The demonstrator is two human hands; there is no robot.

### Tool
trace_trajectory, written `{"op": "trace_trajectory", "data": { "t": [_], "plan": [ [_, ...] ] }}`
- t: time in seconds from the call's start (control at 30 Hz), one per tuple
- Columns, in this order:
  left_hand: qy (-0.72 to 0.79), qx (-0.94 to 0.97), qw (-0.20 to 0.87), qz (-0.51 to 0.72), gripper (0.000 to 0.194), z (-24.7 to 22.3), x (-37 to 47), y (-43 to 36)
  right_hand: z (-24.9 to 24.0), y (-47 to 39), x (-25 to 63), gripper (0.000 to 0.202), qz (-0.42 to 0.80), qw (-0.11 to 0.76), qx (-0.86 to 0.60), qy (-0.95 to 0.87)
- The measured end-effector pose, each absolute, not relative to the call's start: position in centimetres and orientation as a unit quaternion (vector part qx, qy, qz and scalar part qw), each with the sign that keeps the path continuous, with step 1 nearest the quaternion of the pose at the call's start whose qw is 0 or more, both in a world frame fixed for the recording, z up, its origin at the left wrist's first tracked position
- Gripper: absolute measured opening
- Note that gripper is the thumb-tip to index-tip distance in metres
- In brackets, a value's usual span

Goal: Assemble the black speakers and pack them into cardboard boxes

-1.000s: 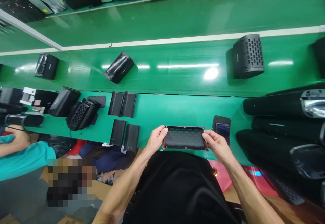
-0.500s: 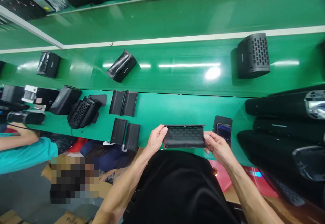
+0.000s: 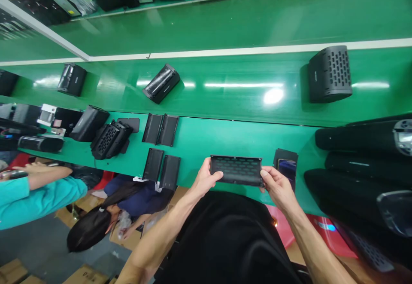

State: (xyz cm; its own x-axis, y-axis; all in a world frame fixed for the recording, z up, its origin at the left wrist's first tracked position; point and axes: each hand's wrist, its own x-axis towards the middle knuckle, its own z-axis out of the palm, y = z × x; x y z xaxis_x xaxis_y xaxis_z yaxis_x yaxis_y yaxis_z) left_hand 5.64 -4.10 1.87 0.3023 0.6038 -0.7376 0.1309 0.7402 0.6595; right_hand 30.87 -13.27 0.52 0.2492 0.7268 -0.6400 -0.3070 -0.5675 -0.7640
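Observation:
A black perforated panel (image 3: pixel 236 170), like a speaker grille with a raised rim, is held level above the near edge of the green bench (image 3: pixel 206 135). My left hand (image 3: pixel 206 176) grips its left end, the thumb lying over the face. At the right end, my right hand (image 3: pixel 277 183) pinches the edge between thumb and fingers. Just beyond the right hand a phone (image 3: pixel 287 169) rests on a dark flat piece. To the left lie more black panels in two pairs, one pair (image 3: pixel 160 130) farther off and one nearer panel (image 3: pixel 170 171) beside its mate.
Large black speaker housings (image 3: pixel 347 176) crowd the right side. Across the bench, a green conveyor belt (image 3: pixel 231 69) carries black speakers, one with a perforated side (image 3: pixel 331 74). A co-worker in a teal sleeve (image 3: pixel 71 193) and another person bending over boxes are at left.
My left thumb has slid inward onto the panel's face. The panel tilts slightly, its right end a little lower. The whole view has shifted slightly, and the teal-sleeved arm has moved.

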Motion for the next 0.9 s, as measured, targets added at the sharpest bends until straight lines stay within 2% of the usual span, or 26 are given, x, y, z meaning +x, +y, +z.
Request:
{"op": "trace_trajectory", "data": {
  "t": [0.1,0.17,0.5,0.63,0.77,0.9],
  "plan": [
    [0.577,0.354,0.717,0.168,0.035,1.2,5.7,-4.3,0.3,-13.5,30.7,0.047,0.591,0.435,-0.662,-0.153],
    [0.576,0.366,0.712,0.165,0.034,0.8,5.6,-4.3,0.3,-13.6,30.6,0.046,0.593,0.438,-0.659,-0.147],
    [0.547,0.340,0.740,0.195,0.045,1.7,5.2,-4.0,1.7,-12.2,30.2,0.054,0.612,0.453,-0.643,-0.084],
    [0.530,0.254,0.786,0.191,0.062,1.7,3.9,-2.9,2.0,-11.4,31.0,0.053,0.630,0.436,-0.637,-0.085],
    [0.463,0.177,0.860,0.121,0.076,0.5,2.9,-1.4,2.3,-9.8,31.7,0.050,0.687,0.379,-0.601,-0.149],
    [0.374,0.088,0.921,0.063,0.074,0.5,3.0,-1.7,2.6,-6.2,30.8,0.053,0.757,0.264,-0.541,-0.252]
  ]
}}
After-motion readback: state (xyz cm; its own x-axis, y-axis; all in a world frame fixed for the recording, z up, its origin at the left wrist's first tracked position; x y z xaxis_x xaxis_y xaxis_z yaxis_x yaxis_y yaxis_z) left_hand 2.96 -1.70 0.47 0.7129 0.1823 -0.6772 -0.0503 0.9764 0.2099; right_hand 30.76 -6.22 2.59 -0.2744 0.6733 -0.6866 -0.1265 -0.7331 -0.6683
